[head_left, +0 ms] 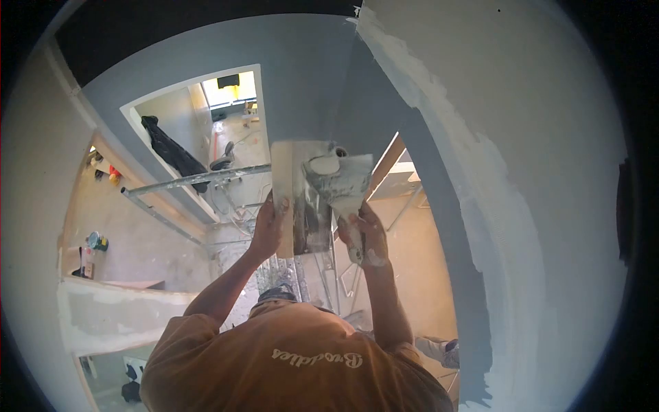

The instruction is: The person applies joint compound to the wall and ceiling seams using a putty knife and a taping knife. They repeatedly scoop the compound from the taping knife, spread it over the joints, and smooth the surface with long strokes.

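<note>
In front of my chest, my left hand grips the left side of a long rectangular mud pan. The pan is smeared with white compound, and its metal inside shines in places. My right hand is closed round the handle of a wide taping knife, its blade pointing up and away from me. The blade is coated with compound and overlaps the pan's right side. A pale dollop of joint compound shows near the top, between blade and pan. The fingers under the pan are hidden.
A metal scaffold rail runs below at left, above a splashed plank. Fresh compound runs down the wall on my right. A doorway opens ahead. On the floor stands a tin. Another person's shoe shows lower right.
</note>
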A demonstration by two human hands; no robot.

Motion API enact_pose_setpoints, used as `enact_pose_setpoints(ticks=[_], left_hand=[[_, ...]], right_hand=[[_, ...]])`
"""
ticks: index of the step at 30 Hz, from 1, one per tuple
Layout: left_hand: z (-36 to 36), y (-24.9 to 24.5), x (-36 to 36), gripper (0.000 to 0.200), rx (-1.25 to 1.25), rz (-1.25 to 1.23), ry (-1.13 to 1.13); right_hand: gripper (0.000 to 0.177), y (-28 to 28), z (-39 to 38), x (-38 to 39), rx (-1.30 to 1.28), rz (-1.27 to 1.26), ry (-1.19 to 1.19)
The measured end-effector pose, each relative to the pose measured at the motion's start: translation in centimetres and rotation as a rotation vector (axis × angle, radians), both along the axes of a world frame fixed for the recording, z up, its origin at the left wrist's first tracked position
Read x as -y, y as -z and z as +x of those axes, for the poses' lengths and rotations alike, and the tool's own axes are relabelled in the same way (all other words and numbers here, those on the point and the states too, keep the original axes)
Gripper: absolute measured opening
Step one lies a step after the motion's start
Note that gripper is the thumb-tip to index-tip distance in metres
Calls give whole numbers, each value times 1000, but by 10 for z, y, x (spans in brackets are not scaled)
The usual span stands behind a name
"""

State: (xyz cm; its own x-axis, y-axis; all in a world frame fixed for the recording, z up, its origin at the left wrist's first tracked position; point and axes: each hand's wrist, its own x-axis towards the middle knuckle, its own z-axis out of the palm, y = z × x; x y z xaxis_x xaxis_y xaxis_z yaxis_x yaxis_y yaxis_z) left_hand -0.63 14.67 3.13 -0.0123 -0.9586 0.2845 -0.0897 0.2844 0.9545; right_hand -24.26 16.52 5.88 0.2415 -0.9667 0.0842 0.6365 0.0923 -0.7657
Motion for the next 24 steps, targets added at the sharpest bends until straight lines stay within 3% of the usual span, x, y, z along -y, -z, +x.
enact_pose_setpoints(ticks=[1, 3, 5, 6, 7, 8, 10, 11, 12, 13, 15, 16, 19, 21, 23, 24], left_hand=[[5, 17, 2, 47, 0, -7, -1], [20, 63, 19, 51, -97, -43, 88], [36, 65, 34, 53, -459, -94, 316], [48, 67, 49, 53, -457, -122, 333], [62, 73, 61, 54, -647, 172, 448], [70, 75, 72, 56, -827, 484, 553], [69, 35, 78, 53, -871, 541, 520], [69, 22, 81, 51, -919, 603, 481], [75, 44, 87, 46, -922, 399, 419], [85, 61, 103, 46, -921, 407, 425], [99, 60, 118, 69, -748, 372, 482], [98, 48, 116, 66, -805, 326, 550], [122, 72, 136, 60, -927, 367, 490], [139, 67, 152, 53, -1006, 455, 521], [151, 63, 148, 51, -596, 115, 232], [153, 55, 145, 50, -698, 88, 235]], right_hand=[[35, -2, 3, 4, 0, -7, -1], [31, -11, 4, 17, -339, -163, 200], [40, -9, -4, 28, -793, -416, 228], [49, -9, 1, 37, -920, -688, 289], [59, -7, 9, 44, -1041, -949, 342], [59, -15, 16, 44, -1042, -955, 352], [70, -33, 30, 39, -1546, -928, 208], [70, -29, 32, 43, -1549, -924, 213], [74, -22, 34, 50, -1555, -875, 211], [78, -14, 36, 56, -1560, -822, 209], [77, -3, 35, 70, -1568, -729, 235], [76, 5, 34, 76, -1572, -648, 251], [71, 32, 23, 93, -1647, -599, 375], [51, 63, 4, 94, -1213, -588, 469], [35, 72, -5, 81, -775, -95, 395], [34, 75, -16, 71, -666, 30, 338]])
